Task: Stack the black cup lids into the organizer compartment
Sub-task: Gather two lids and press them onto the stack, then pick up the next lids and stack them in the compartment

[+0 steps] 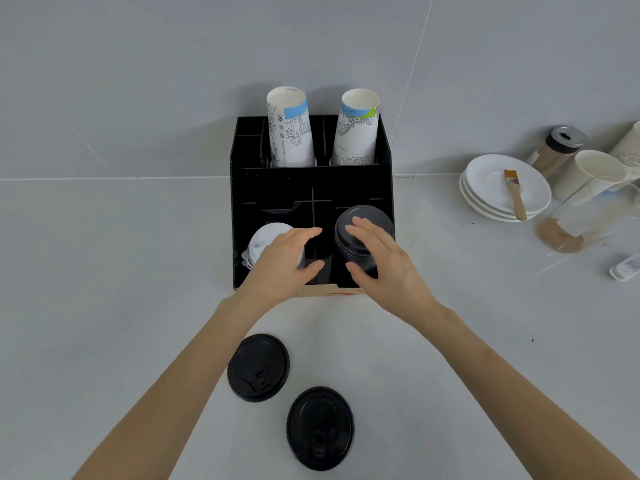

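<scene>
- Right hand (377, 261) rests relaxed, straight fingers on the black lid stack (358, 242) in the organizer's (311, 181) right front compartment.
- Left hand (285, 263), fingers apart and empty, hovers over the white lids (265, 237).
- Loose black lid (258, 367) and second loose lid (320, 427) lie between the forearms.

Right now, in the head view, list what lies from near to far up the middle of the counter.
Nearer loose black lid → farther loose black lid → black lid stack in the organizer → paper cup stacks at the back.
</scene>
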A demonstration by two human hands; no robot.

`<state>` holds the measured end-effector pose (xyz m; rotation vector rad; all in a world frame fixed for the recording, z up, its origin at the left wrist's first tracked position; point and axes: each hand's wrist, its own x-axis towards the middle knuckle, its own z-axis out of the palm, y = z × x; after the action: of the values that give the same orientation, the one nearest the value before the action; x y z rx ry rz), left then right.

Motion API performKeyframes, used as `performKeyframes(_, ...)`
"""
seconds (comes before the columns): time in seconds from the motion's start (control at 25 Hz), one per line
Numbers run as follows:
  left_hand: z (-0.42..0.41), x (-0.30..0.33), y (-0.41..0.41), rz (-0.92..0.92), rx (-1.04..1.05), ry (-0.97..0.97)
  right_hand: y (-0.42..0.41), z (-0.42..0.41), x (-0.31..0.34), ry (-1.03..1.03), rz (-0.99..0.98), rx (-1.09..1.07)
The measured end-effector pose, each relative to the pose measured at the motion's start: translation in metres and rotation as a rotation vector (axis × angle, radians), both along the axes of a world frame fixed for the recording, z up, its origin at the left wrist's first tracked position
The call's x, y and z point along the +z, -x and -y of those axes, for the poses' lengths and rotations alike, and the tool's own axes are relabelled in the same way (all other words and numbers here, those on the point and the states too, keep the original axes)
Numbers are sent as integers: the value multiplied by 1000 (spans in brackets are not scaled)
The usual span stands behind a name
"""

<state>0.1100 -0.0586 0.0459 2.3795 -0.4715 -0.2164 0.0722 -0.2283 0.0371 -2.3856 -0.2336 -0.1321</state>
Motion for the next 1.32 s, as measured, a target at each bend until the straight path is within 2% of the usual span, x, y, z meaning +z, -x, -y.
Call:
performKeyframes(0.24,-52,-17,37,-24,75,1,26,-38,-20,3,-62,173)
performKeyframes(0.76,-120,-67,107,-218,262,-57,50,-82,-66,116,-412,435)
performKeyframes(1.04,-120,-75,126,-310,229,-80,54,-92,-75,117,-433,460)
performKeyframes(1.32,-114,-76,129,-273,209,-131,59,-91,-73,61,-441,432)
